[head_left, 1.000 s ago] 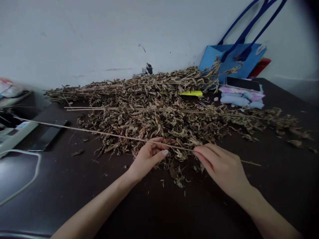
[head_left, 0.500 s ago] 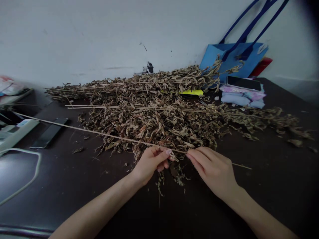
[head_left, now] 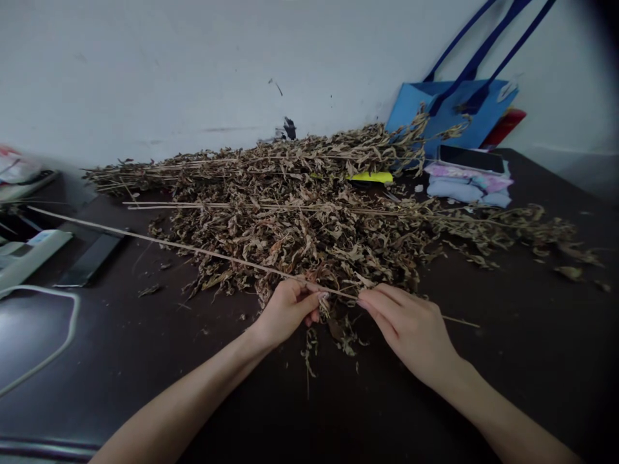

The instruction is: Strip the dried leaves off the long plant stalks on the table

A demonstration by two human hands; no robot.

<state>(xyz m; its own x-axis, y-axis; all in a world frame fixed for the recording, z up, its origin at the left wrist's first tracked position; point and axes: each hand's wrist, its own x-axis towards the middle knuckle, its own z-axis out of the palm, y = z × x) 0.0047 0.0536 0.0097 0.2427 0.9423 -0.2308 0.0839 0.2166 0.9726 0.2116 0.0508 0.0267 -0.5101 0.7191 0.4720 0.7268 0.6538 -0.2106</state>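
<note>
A long, thin dried stem (head_left: 193,249) slants from the left side down to the right, passing through both hands. My left hand (head_left: 287,308) is closed near its middle, thumb and fingers pinching, with some dry leaf at the fingertips. A short way to the right, my right hand (head_left: 406,325) is closed round the same stem, its thin end poking out past the knuckles. Under and behind the hands spreads a heap of brown dried leaves (head_left: 290,235). A few leaf sprigs (head_left: 345,335) hang below, between the hands.
More dried stalks (head_left: 232,164) lie along the wall. At the back right are a blue bag (head_left: 464,129) and a phone (head_left: 469,159) on folded cloth (head_left: 464,187). On the left are a dark flat device (head_left: 94,258), a power strip (head_left: 33,258) and a white cable (head_left: 72,322).
The view has shifted slightly. My left hand has slid a little left along the stem, its fingertips now farther from the right hand. Both hands still hold the stem.
</note>
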